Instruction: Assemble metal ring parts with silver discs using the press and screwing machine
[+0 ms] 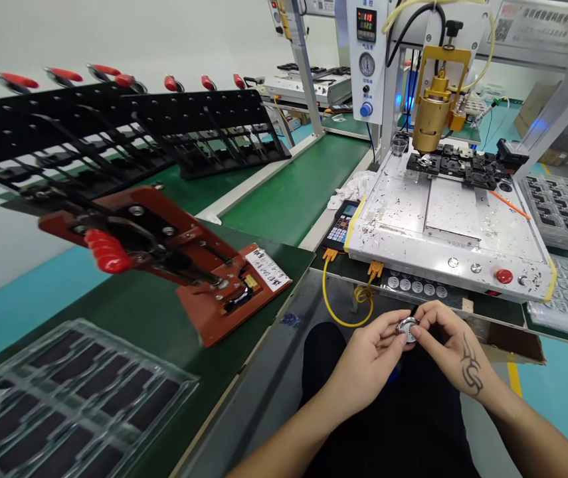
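A small round metal part point(407, 328) with a shiny rim and a pale face is held between both hands, above the lap. My left hand point(371, 352) pinches its left edge between thumb and fingers. On the other side, my right hand point(450, 342) grips it, with the thumb on its face. The white machine point(393, 226) with a gold press head point(433, 119) stands beyond the hands. Black fixtures point(458, 166) lie on its top, one with a shiny part under the head.
A red-brown clamp fixture point(214, 325) with a red handle stands at left, near a clear tray point(84, 332). Black racks point(204, 126) are behind it. A yellow cable point(331, 305) hangs before the machine. Trays of parts point(563, 206) sit at right.
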{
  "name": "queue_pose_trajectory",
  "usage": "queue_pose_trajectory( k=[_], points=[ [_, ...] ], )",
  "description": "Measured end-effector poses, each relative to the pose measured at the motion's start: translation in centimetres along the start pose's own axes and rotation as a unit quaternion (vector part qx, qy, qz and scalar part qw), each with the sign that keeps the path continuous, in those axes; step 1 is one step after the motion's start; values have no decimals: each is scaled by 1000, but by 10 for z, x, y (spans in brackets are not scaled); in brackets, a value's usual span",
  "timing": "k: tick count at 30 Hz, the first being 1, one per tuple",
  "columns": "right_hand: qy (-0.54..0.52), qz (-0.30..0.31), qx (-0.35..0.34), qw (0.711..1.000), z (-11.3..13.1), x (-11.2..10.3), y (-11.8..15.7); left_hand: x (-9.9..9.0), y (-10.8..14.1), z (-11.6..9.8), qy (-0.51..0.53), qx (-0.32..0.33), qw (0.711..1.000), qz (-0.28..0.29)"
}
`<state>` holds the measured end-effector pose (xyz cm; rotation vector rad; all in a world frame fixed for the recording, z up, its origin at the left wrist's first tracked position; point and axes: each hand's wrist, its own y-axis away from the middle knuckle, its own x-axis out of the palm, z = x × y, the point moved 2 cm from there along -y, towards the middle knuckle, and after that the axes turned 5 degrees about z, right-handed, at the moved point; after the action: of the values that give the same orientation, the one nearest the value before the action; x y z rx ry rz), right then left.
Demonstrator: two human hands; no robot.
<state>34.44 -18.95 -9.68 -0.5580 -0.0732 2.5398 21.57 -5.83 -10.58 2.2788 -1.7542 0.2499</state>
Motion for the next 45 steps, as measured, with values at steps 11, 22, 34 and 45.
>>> queue_pose_trajectory(
  k=[11, 22, 34, 45],
  points=[
    [81, 96, -88, 988, -2, 5, -8, -16, 1, -20, -328, 54, 943, 16],
    [-266, 11, 106, 958, -6, 27, -22, -17, 0, -18, -68, 26, 994, -79],
    [-102, 91, -2, 991, -2, 16, -26, -24, 5, -29, -108, 10, 991, -79],
    [161, 140, -281, 936, 25, 9, -60, -55, 41, -123, -443, 264, 833, -200]
  ],
)
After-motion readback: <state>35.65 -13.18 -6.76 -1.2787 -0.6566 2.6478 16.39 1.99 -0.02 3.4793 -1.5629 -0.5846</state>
